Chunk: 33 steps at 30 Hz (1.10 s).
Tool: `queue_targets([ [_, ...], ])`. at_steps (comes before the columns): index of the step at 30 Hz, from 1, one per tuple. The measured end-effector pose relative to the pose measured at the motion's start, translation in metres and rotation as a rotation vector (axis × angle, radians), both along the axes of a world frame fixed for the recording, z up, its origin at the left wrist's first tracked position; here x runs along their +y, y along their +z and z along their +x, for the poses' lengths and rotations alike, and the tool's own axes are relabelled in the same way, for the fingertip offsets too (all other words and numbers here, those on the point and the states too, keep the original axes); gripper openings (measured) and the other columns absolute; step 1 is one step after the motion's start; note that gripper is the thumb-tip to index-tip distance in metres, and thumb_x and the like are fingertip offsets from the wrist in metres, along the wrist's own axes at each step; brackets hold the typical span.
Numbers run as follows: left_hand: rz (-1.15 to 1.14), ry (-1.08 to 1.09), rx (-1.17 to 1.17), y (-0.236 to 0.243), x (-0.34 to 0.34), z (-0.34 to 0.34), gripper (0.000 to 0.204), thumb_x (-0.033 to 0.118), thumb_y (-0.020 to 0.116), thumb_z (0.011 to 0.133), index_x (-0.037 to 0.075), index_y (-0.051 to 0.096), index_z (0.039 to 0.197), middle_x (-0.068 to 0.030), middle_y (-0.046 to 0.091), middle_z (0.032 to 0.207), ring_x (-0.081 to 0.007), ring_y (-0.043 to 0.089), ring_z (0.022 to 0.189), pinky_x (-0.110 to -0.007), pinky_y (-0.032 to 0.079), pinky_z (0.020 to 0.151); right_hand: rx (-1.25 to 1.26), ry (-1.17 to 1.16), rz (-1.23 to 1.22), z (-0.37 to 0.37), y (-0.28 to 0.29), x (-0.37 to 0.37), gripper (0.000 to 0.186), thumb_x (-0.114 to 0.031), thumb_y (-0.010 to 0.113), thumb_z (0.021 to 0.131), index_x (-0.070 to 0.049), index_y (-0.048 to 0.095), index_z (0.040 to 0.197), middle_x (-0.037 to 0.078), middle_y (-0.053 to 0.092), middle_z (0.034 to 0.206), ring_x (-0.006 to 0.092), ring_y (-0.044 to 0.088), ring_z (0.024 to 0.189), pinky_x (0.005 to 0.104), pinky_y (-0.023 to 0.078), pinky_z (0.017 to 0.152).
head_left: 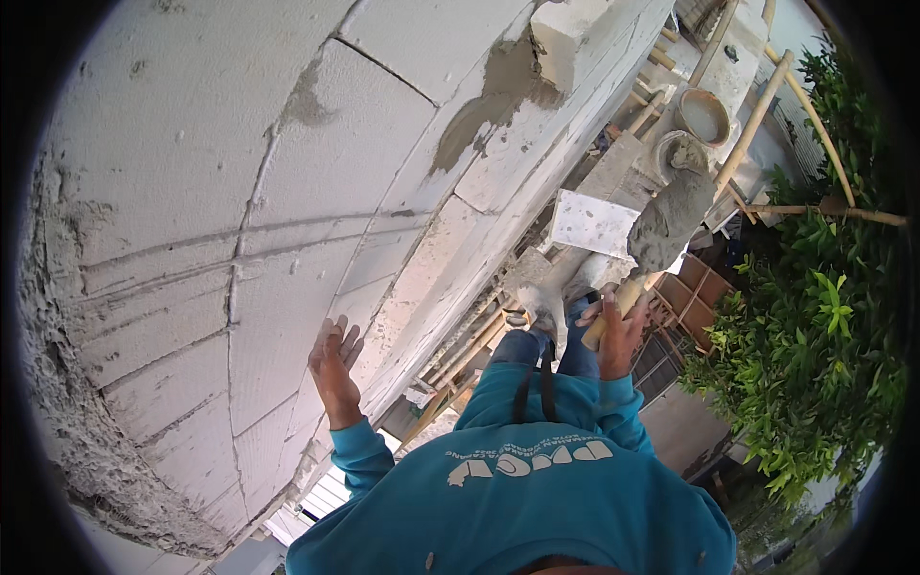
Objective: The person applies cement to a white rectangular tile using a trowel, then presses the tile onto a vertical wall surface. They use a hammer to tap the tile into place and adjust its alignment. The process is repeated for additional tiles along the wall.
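My right hand (618, 335) grips the pale handle of a trowel (613, 321), held out in front of my legs. Thick wet grey mortar (671, 220) covers its blade. On the other side, my left hand (335, 369) is raised beside the pale block wall (316, 144) with its fingers stretched out and nothing in it. Whether it touches the wall, I cannot tell. Farther up the wall, a dark wet patch of mortar (494, 96) is smeared below a pale block (565, 34).
Ahead of the trowel stand a round bucket (704, 117) and a mortar-filled container (678, 153). A spattered white board (592, 223) lies nearer. Bamboo poles (757, 120) cross on the right, with leafy branches (815, 316) beyond. Brown panels (695, 297) sit lower down.
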<state>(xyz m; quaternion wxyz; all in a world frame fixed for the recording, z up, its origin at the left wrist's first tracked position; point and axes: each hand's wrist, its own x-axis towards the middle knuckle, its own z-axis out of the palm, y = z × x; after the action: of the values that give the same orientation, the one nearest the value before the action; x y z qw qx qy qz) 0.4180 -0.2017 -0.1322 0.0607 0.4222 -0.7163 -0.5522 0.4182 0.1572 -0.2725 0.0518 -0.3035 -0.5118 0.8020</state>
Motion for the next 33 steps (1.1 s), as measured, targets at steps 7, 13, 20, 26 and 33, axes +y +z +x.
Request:
queue_targets([
  [7,-1.253,0.155,0.739,0.095,-0.05,0.015,0.04,0.031,0.053,0.103,-0.003,0.064,0.12,-0.0097,0.07,0.083,-0.0123,0.06,0.066,-0.026,0.048,0.058,-0.048,-0.026,0.069,0.005,0.023,-0.109,0.044,-0.01,0.056,0.093,0.001,0.031,0.127,0.018,0.053,0.096,0.023,0.056,0.066,0.0336,0.048,0.059],
  [13,-2.035,0.425,1.011,0.142,-0.143,-0.007,0.032,0.025,0.052,0.103,-0.004,0.062,0.094,-0.0117,0.067,0.088,-0.0111,0.056,0.059,-0.023,0.044,0.052,-0.032,0.279,0.628,-0.079,0.005,-0.22,0.069,-0.014,0.063,0.087,0.016,0.022,0.133,0.04,0.046,0.123,0.0519,0.047,0.118,0.0488,0.037,0.103],
  [20,-1.906,0.324,1.151,0.131,-0.15,-0.007,0.029,0.022,0.055,0.101,-0.007,0.06,0.101,-0.0115,0.066,0.091,-0.009,0.058,0.063,-0.019,0.046,0.051,-0.034,0.178,0.047,-0.085,0.005,-0.176,0.031,-0.02,0.061,0.091,-0.002,0.047,0.112,0.013,0.056,0.091,0.0228,0.061,0.074,0.036,0.052,0.065],
  [26,-1.932,0.328,1.156,0.137,-0.149,-0.008,0.024,0.016,0.057,0.099,-0.008,0.058,0.103,-0.013,0.066,0.093,-0.0156,0.065,0.072,-0.023,0.055,0.063,-0.179,0.438,-0.394,-0.109,-0.05,-0.115,0.027,-0.037,0.06,0.095,-0.012,0.052,0.097,0.0,0.048,0.069,0.0121,0.049,0.052,0.0295,0.045,0.051],
  [33,-1.916,0.228,1.203,0.141,-0.142,-0.013,0.02,0.013,0.058,0.098,-0.007,0.057,0.103,-0.0142,0.064,0.096,-0.0175,0.066,0.079,-0.025,0.057,0.069,-0.254,0.504,-0.722,-0.125,-0.099,-0.103,0.025,-0.035,0.059,0.092,-0.011,0.057,0.1,0.0,0.048,0.066,0.0154,0.048,0.051,0.0347,0.044,0.051],
])
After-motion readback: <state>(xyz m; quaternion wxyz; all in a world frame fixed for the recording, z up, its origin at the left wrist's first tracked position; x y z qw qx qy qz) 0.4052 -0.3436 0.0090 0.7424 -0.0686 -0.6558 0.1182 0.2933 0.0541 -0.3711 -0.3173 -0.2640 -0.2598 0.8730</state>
